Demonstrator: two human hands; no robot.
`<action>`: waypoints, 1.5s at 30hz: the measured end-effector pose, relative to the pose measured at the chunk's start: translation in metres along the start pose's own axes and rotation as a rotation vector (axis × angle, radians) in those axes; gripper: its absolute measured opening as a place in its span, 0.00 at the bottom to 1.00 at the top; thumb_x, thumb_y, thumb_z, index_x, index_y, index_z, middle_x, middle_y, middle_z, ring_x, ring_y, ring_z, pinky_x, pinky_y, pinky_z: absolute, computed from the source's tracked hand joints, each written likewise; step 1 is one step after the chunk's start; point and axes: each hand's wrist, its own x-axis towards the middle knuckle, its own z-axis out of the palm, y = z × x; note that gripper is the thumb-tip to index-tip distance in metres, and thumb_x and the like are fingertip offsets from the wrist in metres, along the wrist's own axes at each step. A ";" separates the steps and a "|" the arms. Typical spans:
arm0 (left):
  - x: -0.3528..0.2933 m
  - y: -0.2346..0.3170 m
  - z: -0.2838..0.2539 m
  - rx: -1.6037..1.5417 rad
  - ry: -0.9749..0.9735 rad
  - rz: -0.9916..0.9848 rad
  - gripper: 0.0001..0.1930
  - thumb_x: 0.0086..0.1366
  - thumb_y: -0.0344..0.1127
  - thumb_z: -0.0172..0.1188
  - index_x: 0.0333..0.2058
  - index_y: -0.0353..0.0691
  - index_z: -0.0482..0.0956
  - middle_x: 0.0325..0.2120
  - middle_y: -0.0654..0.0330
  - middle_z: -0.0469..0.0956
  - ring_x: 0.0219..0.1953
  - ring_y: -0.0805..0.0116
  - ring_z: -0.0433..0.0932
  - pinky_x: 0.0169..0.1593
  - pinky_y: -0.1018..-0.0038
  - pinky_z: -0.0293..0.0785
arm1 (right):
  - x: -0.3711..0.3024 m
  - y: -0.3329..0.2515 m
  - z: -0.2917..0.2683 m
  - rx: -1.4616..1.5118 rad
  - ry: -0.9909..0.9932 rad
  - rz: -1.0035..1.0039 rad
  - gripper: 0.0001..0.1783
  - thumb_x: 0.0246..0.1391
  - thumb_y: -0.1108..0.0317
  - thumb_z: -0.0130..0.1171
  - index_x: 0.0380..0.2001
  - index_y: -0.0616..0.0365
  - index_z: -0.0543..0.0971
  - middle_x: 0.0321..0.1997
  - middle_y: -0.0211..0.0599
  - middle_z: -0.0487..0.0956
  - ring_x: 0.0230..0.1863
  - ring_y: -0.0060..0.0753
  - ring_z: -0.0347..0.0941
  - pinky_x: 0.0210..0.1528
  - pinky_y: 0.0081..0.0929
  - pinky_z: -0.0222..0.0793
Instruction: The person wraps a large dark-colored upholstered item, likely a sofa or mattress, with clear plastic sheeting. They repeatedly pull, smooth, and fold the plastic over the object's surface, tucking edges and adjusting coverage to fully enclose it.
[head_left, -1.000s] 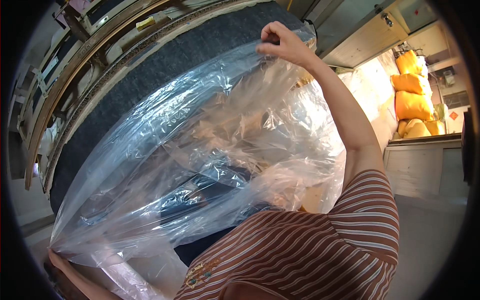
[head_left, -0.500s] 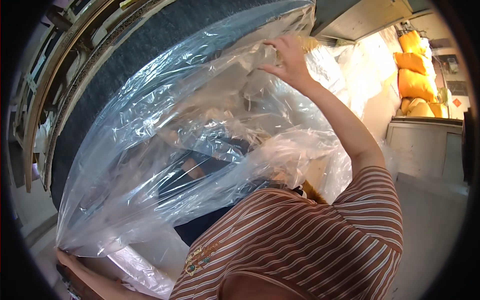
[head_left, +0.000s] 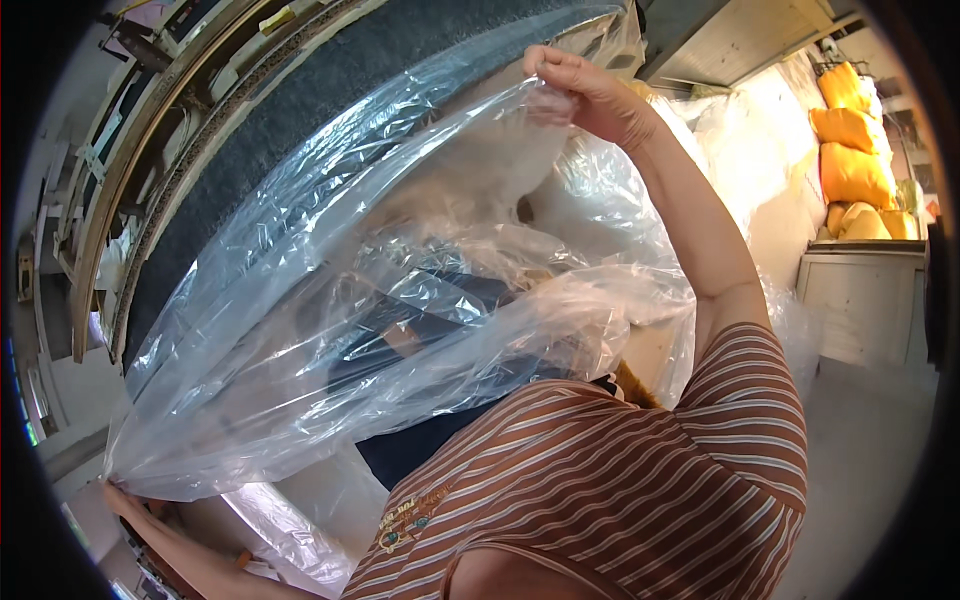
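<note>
A large clear plastic sheet (head_left: pixel 300 330) stretches between my two hands, shiny and creased, its folds hanging over my lap. My right hand (head_left: pixel 590 95) is raised at the upper middle, fingers closed on a gathered edge of the plastic. Low at the far left, my left hand (head_left: pixel 125 503) grips the sheet's other corner, where the folds draw together to a point; its fingers are partly hidden. Behind the plastic lies a dark table surface (head_left: pixel 225 190) with a curved-looking edge. My dark trousers show through the film.
Wooden rails (head_left: pixel 120 200) run along the table's far left side. A bundle of plastic film (head_left: pixel 285 530) lies below the sheet. Orange stuffed bags (head_left: pixel 857 175) are stacked on a pale cabinet (head_left: pixel 860 295) at the right. More crumpled plastic lies beyond my right arm.
My right hand, open half a second ago with fingers apart, has closed on the plastic and lifted its edge slightly. The left hand keeps its hold on the corner.
</note>
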 end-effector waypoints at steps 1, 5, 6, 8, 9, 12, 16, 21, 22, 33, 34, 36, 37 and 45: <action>-0.001 -0.001 0.001 -0.028 -0.016 -0.004 0.18 0.64 0.39 0.50 0.43 0.29 0.74 0.39 0.56 0.76 0.40 0.64 0.75 0.46 0.68 0.72 | 0.002 -0.008 -0.002 -0.011 -0.049 -0.021 0.15 0.55 0.55 0.58 0.37 0.52 0.71 0.17 0.19 0.60 0.20 0.13 0.56 0.28 0.13 0.55; 0.021 0.007 -0.028 -0.130 -0.032 -0.003 0.19 0.64 0.40 0.50 0.44 0.28 0.74 0.41 0.55 0.76 0.41 0.63 0.74 0.46 0.69 0.72 | 0.005 -0.040 0.001 -0.292 -0.254 0.009 0.24 0.49 0.58 0.63 0.47 0.56 0.71 0.19 0.21 0.68 0.19 0.11 0.57 0.24 0.11 0.56; 0.028 0.014 -0.040 -0.150 -0.025 0.002 0.19 0.65 0.40 0.50 0.45 0.28 0.74 0.41 0.55 0.76 0.42 0.63 0.75 0.46 0.69 0.72 | 0.004 -0.046 0.004 -0.420 -0.303 0.046 0.27 0.48 0.59 0.65 0.49 0.58 0.70 0.19 0.22 0.70 0.19 0.11 0.58 0.24 0.11 0.56; 0.037 0.015 -0.046 -0.143 -0.060 -0.045 0.20 0.65 0.41 0.49 0.46 0.27 0.73 0.43 0.54 0.75 0.44 0.63 0.74 0.48 0.69 0.71 | 0.003 -0.049 0.009 -0.553 -0.392 0.228 0.30 0.45 0.63 0.64 0.52 0.61 0.69 0.20 0.25 0.73 0.19 0.11 0.61 0.22 0.10 0.57; 0.038 0.006 -0.037 -0.137 -0.070 -0.053 0.20 0.66 0.41 0.49 0.46 0.27 0.72 0.43 0.54 0.75 0.44 0.63 0.74 0.48 0.69 0.71 | 0.001 -0.058 0.019 -0.542 -0.413 0.341 0.29 0.42 0.65 0.65 0.49 0.63 0.71 0.19 0.25 0.73 0.20 0.12 0.63 0.22 0.12 0.58; 0.036 -0.011 -0.021 -0.123 -0.083 -0.061 0.21 0.66 0.41 0.48 0.47 0.27 0.72 0.45 0.53 0.74 0.46 0.63 0.73 0.50 0.69 0.69 | 0.002 -0.085 0.027 -0.494 -0.485 0.484 0.23 0.36 0.69 0.67 0.39 0.66 0.75 0.16 0.26 0.71 0.19 0.16 0.64 0.21 0.17 0.58; 0.034 -0.019 -0.007 -0.115 -0.100 -0.071 0.22 0.67 0.42 0.47 0.49 0.27 0.70 0.47 0.53 0.73 0.47 0.63 0.72 0.52 0.68 0.68 | 0.008 -0.069 0.019 -0.065 -0.579 0.133 0.14 0.33 0.70 0.68 0.22 0.60 0.71 0.13 0.20 0.64 0.16 0.20 0.57 0.21 0.21 0.53; 0.033 -0.004 -0.022 -0.110 -0.146 -0.078 0.23 0.67 0.43 0.46 0.51 0.27 0.69 0.49 0.52 0.72 0.50 0.62 0.71 0.54 0.68 0.66 | 0.029 -0.045 0.017 -0.796 -0.129 0.088 0.15 0.46 0.65 0.65 0.21 0.55 0.67 0.17 0.17 0.58 0.21 0.13 0.54 0.28 0.17 0.54; 0.030 -0.002 -0.019 -0.114 -0.156 -0.092 0.23 0.67 0.43 0.46 0.51 0.27 0.68 0.50 0.52 0.71 0.51 0.62 0.70 0.56 0.68 0.64 | 0.029 -0.048 0.025 -1.025 -0.009 -0.007 0.11 0.51 0.65 0.61 0.24 0.57 0.71 0.20 0.17 0.64 0.25 0.10 0.58 0.31 0.14 0.59; 0.029 0.035 -0.063 -0.031 0.054 0.057 0.20 0.66 0.48 0.50 0.48 0.39 0.73 0.45 0.61 0.74 0.44 0.71 0.72 0.44 0.74 0.67 | 0.054 0.011 0.032 -0.933 0.256 -0.241 0.11 0.55 0.64 0.56 0.34 0.60 0.80 0.31 0.27 0.80 0.34 0.17 0.71 0.38 0.20 0.66; 0.036 0.041 -0.076 -0.087 0.038 0.071 0.20 0.66 0.48 0.51 0.48 0.40 0.74 0.44 0.62 0.75 0.43 0.72 0.72 0.43 0.75 0.67 | 0.054 0.013 0.033 -0.897 0.250 -0.280 0.11 0.56 0.63 0.55 0.34 0.61 0.79 0.31 0.26 0.79 0.34 0.16 0.70 0.38 0.19 0.65; 0.045 0.056 -0.084 -0.111 0.017 0.092 0.18 0.66 0.48 0.51 0.46 0.40 0.74 0.42 0.62 0.75 0.41 0.72 0.72 0.41 0.75 0.67 | 0.050 0.019 0.033 -0.824 0.246 -0.340 0.12 0.57 0.63 0.55 0.34 0.62 0.78 0.31 0.26 0.78 0.34 0.15 0.69 0.38 0.16 0.64; 0.045 0.046 -0.087 -0.116 0.018 0.089 0.18 0.66 0.48 0.51 0.45 0.41 0.74 0.41 0.62 0.75 0.40 0.72 0.72 0.40 0.75 0.66 | 0.046 0.022 0.032 -0.809 0.162 -0.248 0.12 0.57 0.62 0.55 0.35 0.62 0.78 0.32 0.27 0.78 0.35 0.15 0.69 0.39 0.16 0.64; 0.027 0.043 -0.070 -0.092 0.001 0.111 0.14 0.65 0.46 0.52 0.39 0.42 0.75 0.33 0.63 0.75 0.33 0.74 0.71 0.34 0.77 0.66 | 0.045 0.135 0.006 -1.344 0.168 -0.248 0.30 0.43 0.42 0.60 0.46 0.49 0.76 0.50 0.39 0.76 0.49 0.47 0.71 0.50 0.38 0.67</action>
